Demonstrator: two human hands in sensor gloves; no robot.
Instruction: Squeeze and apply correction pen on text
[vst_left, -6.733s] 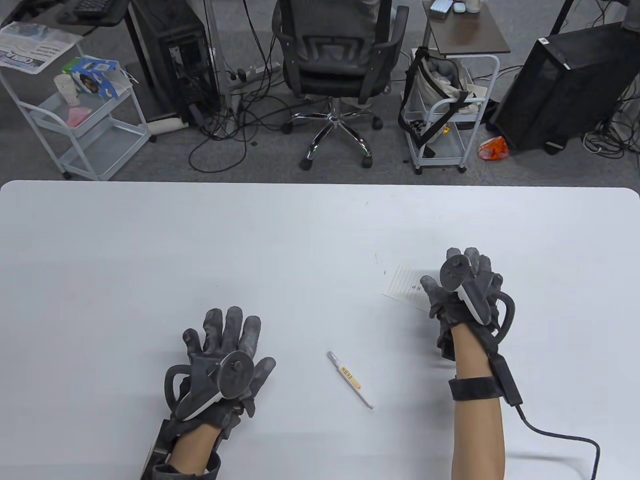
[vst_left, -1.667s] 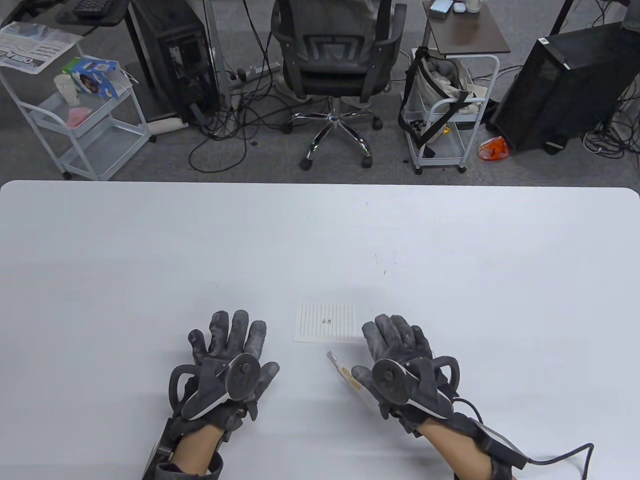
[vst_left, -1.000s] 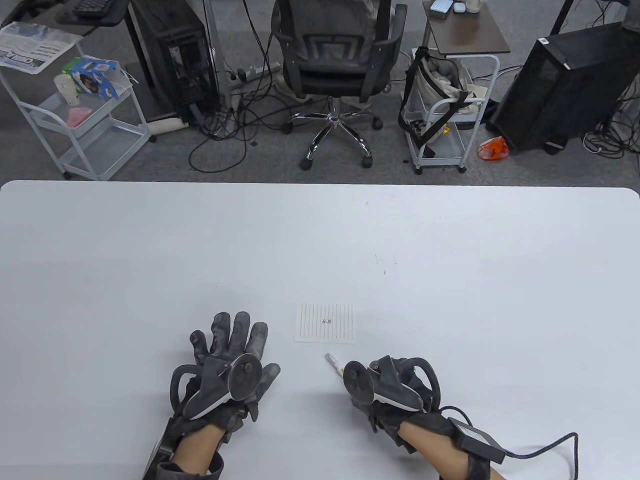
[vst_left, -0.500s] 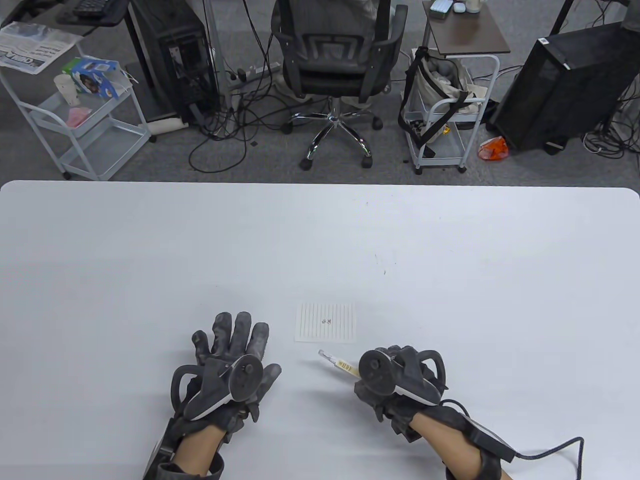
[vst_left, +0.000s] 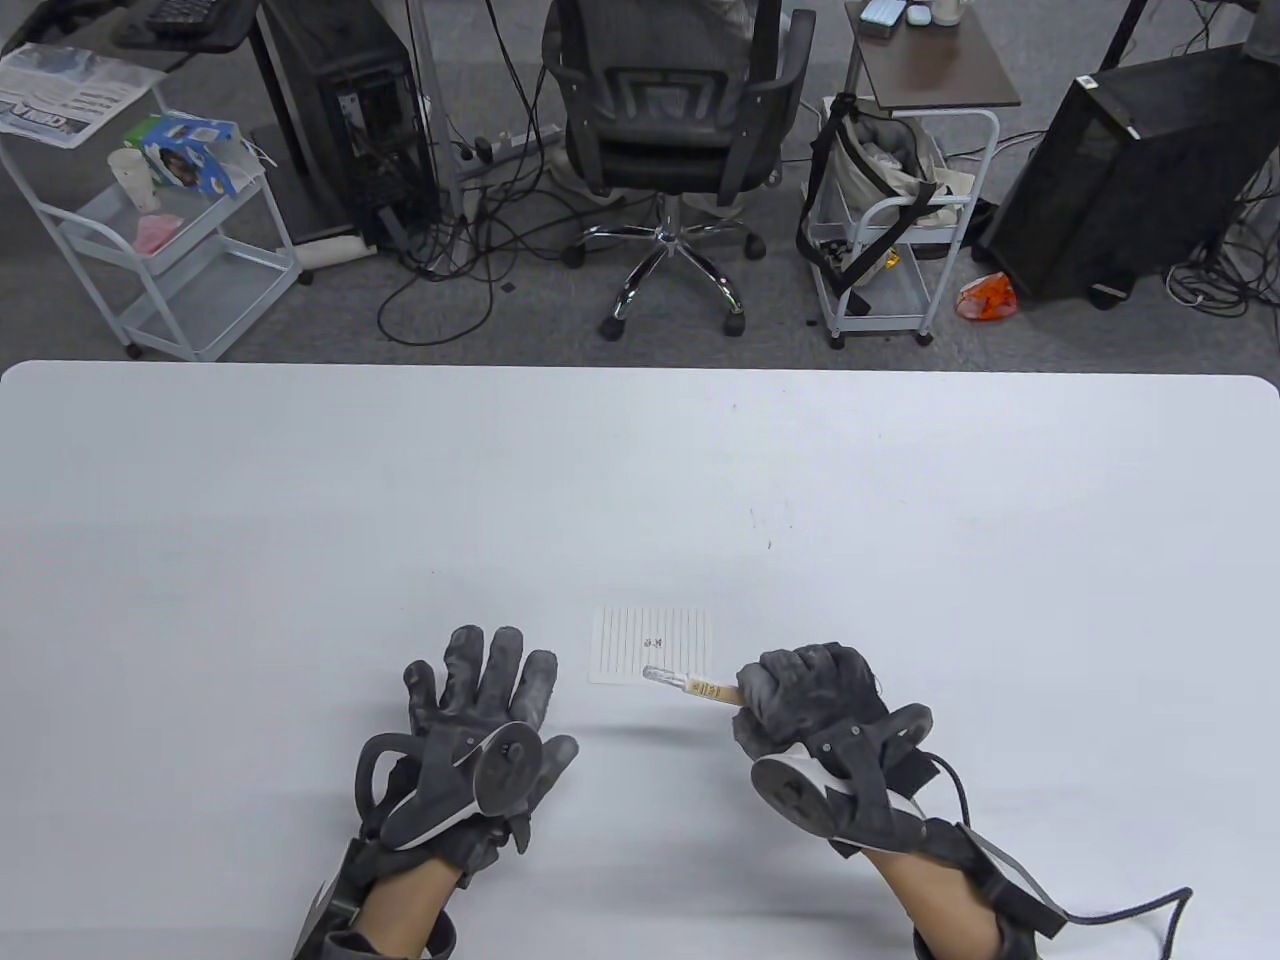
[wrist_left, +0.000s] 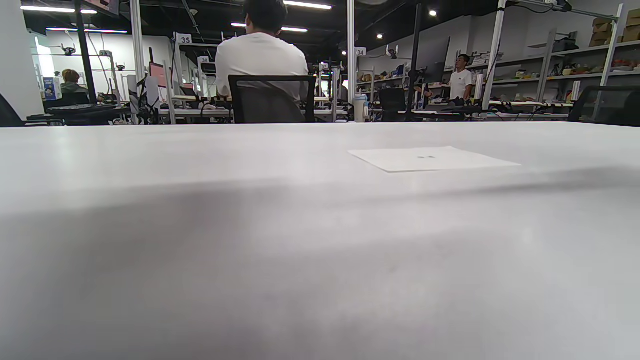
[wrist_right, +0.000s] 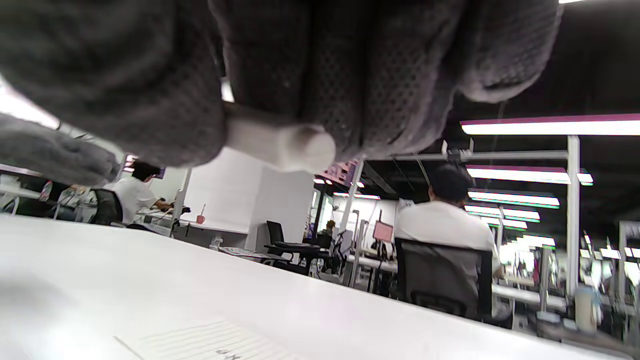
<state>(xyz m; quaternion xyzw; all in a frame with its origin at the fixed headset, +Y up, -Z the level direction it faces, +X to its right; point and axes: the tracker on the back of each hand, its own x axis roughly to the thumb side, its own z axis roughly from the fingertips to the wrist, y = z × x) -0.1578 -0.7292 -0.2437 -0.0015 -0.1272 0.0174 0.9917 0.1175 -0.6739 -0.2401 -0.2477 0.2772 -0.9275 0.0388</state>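
The correction pen (vst_left: 692, 685) is up off the surface (vst_left: 640, 470), gripped in the right hand (vst_left: 815, 700), whose fingers (vst_left: 800, 675) are curled tight around its rear half. Its capped, clear front end points left and sits over the near right corner of the lined paper slip (vst_left: 652, 645); whether it touches the paper I cannot tell. In the right wrist view the pen's blunt white back end (wrist_right: 295, 145) pokes out between the closed gloved fingers (wrist_right: 350, 75), with the slip (wrist_right: 210, 342) lying below on the white top.

The slip lies flat near the front edge, between the two hands, with a small dark bit of writing (vst_left: 655, 642) at its middle; from the left wrist view it shows as a thin sheet (wrist_left: 432, 158) ahead and to the right.

The left hand (vst_left: 480, 720) rests palm down on the surface just left of the slip, fingers (vst_left: 495, 670) spread wide and holding nothing.
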